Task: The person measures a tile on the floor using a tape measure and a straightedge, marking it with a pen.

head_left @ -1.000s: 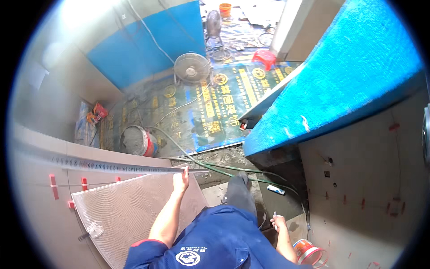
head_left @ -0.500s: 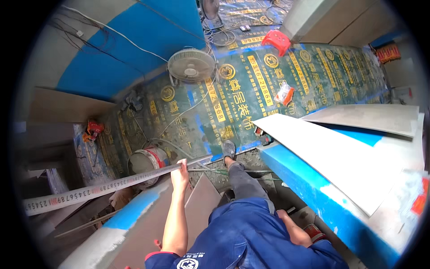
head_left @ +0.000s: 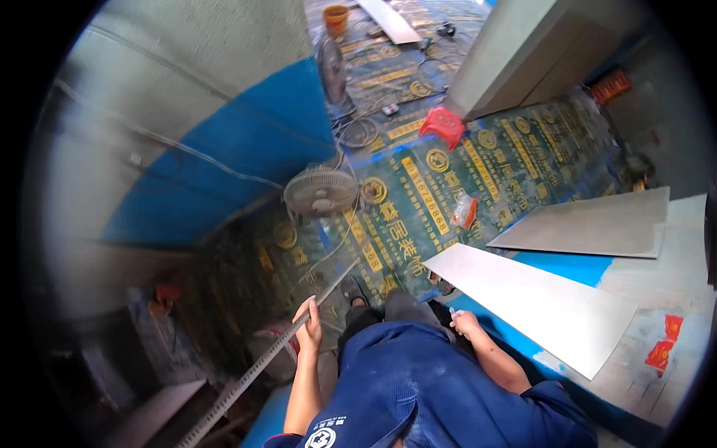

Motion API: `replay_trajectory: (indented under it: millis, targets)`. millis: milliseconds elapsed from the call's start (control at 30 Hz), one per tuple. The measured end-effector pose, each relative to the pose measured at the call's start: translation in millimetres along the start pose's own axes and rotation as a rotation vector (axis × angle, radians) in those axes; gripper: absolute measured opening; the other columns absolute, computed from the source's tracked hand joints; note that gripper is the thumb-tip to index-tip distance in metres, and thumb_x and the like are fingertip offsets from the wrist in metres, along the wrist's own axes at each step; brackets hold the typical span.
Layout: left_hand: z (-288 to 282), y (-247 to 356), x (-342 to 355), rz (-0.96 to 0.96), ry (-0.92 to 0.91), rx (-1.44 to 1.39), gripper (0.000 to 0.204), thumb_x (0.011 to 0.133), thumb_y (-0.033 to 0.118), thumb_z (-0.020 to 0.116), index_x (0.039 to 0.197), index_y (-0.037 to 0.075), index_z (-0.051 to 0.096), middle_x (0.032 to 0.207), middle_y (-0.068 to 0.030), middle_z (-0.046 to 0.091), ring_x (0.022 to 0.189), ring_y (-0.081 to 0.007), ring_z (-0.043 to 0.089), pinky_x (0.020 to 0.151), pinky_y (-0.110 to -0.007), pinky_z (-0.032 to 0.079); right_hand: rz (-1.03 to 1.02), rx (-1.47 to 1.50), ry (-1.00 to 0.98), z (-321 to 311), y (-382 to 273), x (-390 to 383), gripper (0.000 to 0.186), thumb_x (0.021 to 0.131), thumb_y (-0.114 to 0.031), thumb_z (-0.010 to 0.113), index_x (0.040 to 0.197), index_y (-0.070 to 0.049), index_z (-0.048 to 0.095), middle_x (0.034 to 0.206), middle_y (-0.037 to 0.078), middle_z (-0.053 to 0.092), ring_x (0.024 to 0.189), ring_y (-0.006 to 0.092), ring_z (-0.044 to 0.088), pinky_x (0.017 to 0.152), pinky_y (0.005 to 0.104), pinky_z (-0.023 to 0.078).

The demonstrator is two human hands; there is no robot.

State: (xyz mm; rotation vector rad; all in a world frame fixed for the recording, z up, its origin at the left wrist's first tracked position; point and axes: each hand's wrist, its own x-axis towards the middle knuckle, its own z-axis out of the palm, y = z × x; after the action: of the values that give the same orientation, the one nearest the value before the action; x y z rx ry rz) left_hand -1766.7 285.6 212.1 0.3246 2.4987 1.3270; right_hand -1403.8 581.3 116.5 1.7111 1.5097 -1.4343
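A long silver measuring ruler [head_left: 250, 377] slants from the lower left up toward the middle. My left hand [head_left: 308, 326] is closed around it, near its far end. Beside my right hip, my right hand [head_left: 467, 324] has its fingers curled on a small pale thing that is too small to name. Just beyond that hand a long white panel [head_left: 534, 306] rests on a blue-and-grey ledge [head_left: 650, 287]. A greyish panel [head_left: 586, 224] lies behind the white one.
A standing fan [head_left: 321, 193] is by the blue-painted wall [head_left: 231, 157]. Printed green sheeting [head_left: 403, 216] covers the floor, with a red stool [head_left: 442, 127], a plastic packet [head_left: 464, 210] and loose cables on it. An orange bucket [head_left: 336, 21] stands far back. Red packets [head_left: 659, 355] lie on the ledge.
The ruler has swung to a steeper slant, its near end lower. My right hand has risen into view beside my hip. My view has shifted, showing more of the far floor.
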Motion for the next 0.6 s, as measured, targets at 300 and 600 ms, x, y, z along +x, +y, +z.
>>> replay_trajectory:
  millis: [300,600]
  targets:
    - [61.1,126.8,173.3,0.489,-0.325,0.237,0.022,0.098,0.015,0.053,0.107,0.0,0.066,0.098,-0.0211,0.068,0.091,-0.0374,0.067,0.082,-0.042,0.054,0.051,0.097,0.173,1.5,-53.6,20.7,0.02,0.09,-0.021,0.059,0.087,-0.003,0.068,0.069,0.011,0.066,0.055,0.0227,0.064,0.05,0.0358,0.05]
    - [209.6,220.0,317.8,0.627,-0.389,0.323,0.02,0.096,0.016,0.051,0.102,0.002,0.064,0.092,-0.0192,0.069,0.087,-0.0391,0.066,0.078,-0.046,0.053,0.197,0.099,0.396,-50.3,-94.0,139.5,0.018,0.087,-0.014,0.059,0.097,0.002,0.059,0.068,0.019,0.066,0.053,0.0311,0.065,0.051,0.0456,0.051]
